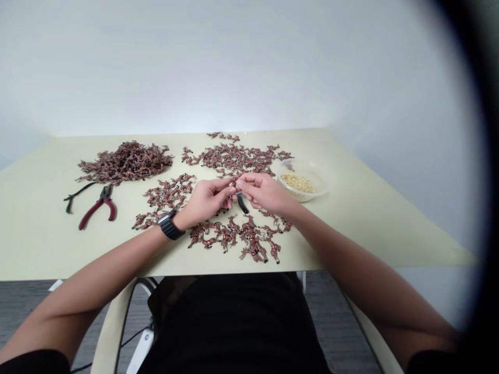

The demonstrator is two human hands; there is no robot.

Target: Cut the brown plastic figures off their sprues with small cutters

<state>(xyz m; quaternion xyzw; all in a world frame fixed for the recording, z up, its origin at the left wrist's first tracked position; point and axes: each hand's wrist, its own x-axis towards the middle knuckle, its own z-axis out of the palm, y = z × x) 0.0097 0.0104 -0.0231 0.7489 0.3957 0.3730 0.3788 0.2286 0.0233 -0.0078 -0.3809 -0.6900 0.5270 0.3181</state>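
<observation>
My left hand (pixel 210 198) and my right hand (pixel 263 191) meet over the middle of the table, both with fingers pinched. A small brown reindeer figure (pixel 234 179) shows in part at the fingertips of my left hand. What my right fingertips pinch is too small and covered to make out. Below the fingers, a black curved handle (pixel 243 203) sticks out between the hands; I cannot tell which hand bears it. Loose reindeer figures (pixel 253 236) lie in front of the hands, and more figures (pixel 169 192) spread to the left.
A clear plastic bowl (pixel 322 188) with tiny gold pieces (pixel 298 182) stands beside my right hand. Behind lies a spread of figures (pixel 237 157). At left are a tall heap of figures (pixel 128 161), red-handled pliers (pixel 93 212) and a black tool (pixel 74 198). A wall (pixel 195 67) closes the back.
</observation>
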